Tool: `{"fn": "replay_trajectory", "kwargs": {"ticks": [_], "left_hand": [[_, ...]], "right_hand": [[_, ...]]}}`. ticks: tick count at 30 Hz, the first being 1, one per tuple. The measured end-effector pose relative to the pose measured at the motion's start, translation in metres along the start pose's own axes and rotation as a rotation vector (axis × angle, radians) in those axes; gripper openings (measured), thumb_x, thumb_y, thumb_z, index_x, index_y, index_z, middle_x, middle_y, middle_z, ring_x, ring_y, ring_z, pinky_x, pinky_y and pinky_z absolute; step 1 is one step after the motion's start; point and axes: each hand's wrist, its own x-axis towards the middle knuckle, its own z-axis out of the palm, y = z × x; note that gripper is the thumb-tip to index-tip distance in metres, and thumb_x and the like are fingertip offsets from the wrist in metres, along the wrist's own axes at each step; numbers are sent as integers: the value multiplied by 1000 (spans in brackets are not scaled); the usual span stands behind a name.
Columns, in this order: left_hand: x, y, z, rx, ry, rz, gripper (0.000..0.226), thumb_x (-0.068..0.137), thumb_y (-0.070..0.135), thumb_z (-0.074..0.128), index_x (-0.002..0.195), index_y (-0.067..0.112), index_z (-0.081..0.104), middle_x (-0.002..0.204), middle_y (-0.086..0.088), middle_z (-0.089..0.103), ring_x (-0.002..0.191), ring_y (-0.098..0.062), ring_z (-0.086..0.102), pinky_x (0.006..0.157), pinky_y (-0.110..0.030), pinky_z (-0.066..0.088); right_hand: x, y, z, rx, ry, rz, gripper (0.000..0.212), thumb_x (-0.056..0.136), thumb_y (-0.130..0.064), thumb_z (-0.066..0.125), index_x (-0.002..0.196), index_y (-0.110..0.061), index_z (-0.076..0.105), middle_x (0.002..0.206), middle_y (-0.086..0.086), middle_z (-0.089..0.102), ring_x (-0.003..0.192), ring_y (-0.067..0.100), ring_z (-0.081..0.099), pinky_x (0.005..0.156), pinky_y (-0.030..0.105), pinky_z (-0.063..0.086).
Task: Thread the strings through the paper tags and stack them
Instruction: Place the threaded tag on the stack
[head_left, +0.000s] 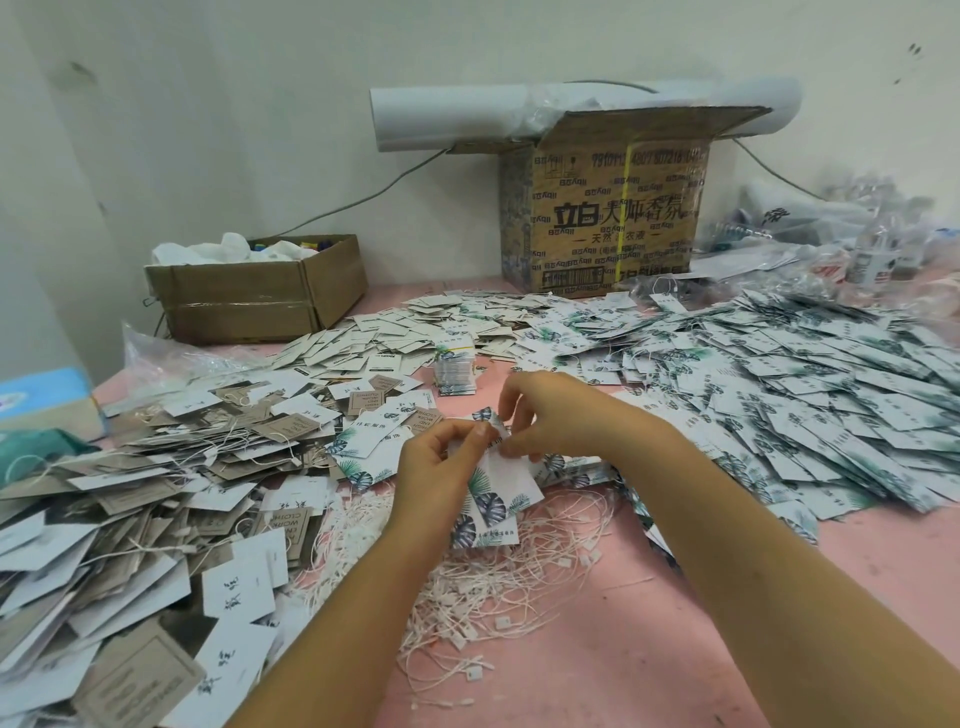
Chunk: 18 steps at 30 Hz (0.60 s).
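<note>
My left hand (441, 467) pinches the top of a small bunch of white paper tags (498, 499) printed with green leaves, held above the pink table. My right hand (545, 415) pinches at the same top corner of the tags, fingers curled; any string between them is too thin to make out. Below the hands lies a tangle of white strings (493, 587) with small plastic locks. A heap of threaded grey and white tags (145, 493) spreads on the left. A broad heap of leaf-print tags (779, 384) covers the right.
A bound stack of tags (456, 371) stands behind my hands. At the back are a low open carton (260, 296) and a tall printed carton (608, 208) with a white roll on it. Plastic bags (857, 244) sit far right. The pink table (727, 623) shows at front right.
</note>
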Motion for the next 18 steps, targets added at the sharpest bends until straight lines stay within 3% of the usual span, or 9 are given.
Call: {"fn": "replay_trajectory", "kwargs": {"ticks": [2,6,8,10,13,15,18], "left_hand": [[0,1,0,12,-11,20,25,87,17,64,64,24,72,68,7,69,64,-6,65,63,-21,53],[-2,-1,1,63,2,46,25,85,24,65,60,25,69,64,5,64,67,-12,61,69,-30,49],[-3,-2,2,91,3,67,23,83,28,66,61,25,67,62,8,63,63,-7,59,64,-22,47],[-5,-1,3,95,14,79,20,82,30,66,63,24,67,60,10,63,59,-1,58,58,-17,46],[-4,-1,2,88,50,95,17,83,28,66,66,25,69,65,10,67,73,-12,62,72,-31,49],[-3,-1,0,67,64,101,15,83,28,66,68,26,69,66,10,68,80,-19,62,78,-38,48],[-1,-2,-4,33,84,107,13,81,28,67,68,25,69,64,13,66,75,-10,59,73,-28,46]], "right_hand": [[1,-1,2,-46,48,-61,27,77,-18,72,92,-18,49,87,-1,58,76,15,53,68,28,43],[2,-2,7,-48,70,-133,18,75,-19,75,88,-16,63,87,-8,46,78,7,43,67,23,35],[3,0,8,-80,118,-133,19,73,-22,78,86,-13,68,96,-4,42,85,9,40,72,23,33],[4,0,6,-76,140,-137,14,71,-20,79,74,-13,67,92,-2,46,80,12,44,69,25,37],[4,0,4,-10,161,-105,26,73,-16,77,59,-19,55,69,-6,52,61,8,47,59,25,40],[4,0,5,36,180,-119,19,75,-13,76,65,-16,61,62,-8,55,59,9,51,56,21,42],[5,1,7,188,197,-167,2,78,-8,73,78,-8,71,70,3,65,70,19,61,66,25,49]]}}
